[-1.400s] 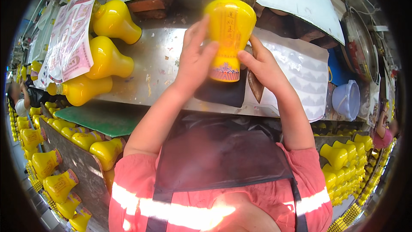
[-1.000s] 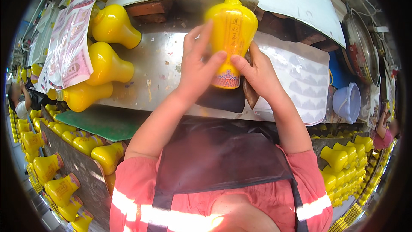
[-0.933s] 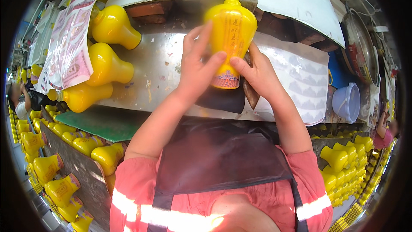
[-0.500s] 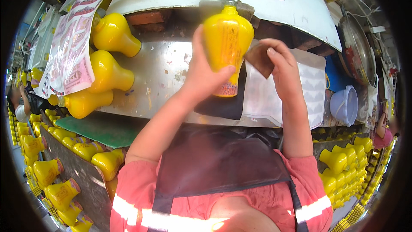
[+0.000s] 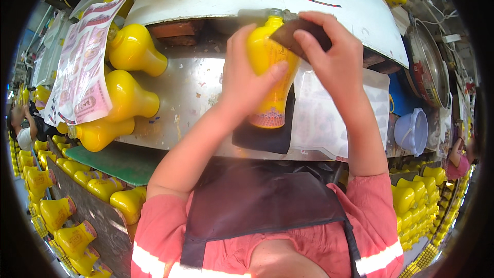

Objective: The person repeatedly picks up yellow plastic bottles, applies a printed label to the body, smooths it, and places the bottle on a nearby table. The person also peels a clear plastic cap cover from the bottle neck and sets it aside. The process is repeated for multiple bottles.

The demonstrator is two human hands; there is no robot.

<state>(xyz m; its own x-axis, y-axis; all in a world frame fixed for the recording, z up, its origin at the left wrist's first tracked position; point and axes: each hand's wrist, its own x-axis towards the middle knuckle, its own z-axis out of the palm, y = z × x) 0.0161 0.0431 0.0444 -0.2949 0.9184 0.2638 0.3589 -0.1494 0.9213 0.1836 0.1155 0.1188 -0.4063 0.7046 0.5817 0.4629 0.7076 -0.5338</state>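
Note:
My left hand (image 5: 246, 74) is wrapped round a glossy yellow vase-shaped bottle (image 5: 268, 107), its thumb across the front. The bottle's neck points away from me. A printed decal runs down its side, and a patterned band circles its narrow base. Between the thumb and fingers of my right hand (image 5: 334, 51) is a flat brown scraper (image 5: 290, 37), its edge over the bottle's upper right shoulder and hiding part of it. Below the bottle lies a black cloth (image 5: 265, 141), and to its right a white decal sheet (image 5: 370, 108).
Several yellow bottles (image 5: 135, 49) lie at the left beside a pink-printed decal sheet (image 5: 85, 80). A raised white board (image 5: 355, 25) spans the far side. A pale blue bucket (image 5: 411, 131) is at the right. More bottles fill racks on both sides, with other people beyond.
My right hand has moved up and left, bringing the scraper from beside the bottle onto its upper shoulder. The left hand keeps hold of the bottle.

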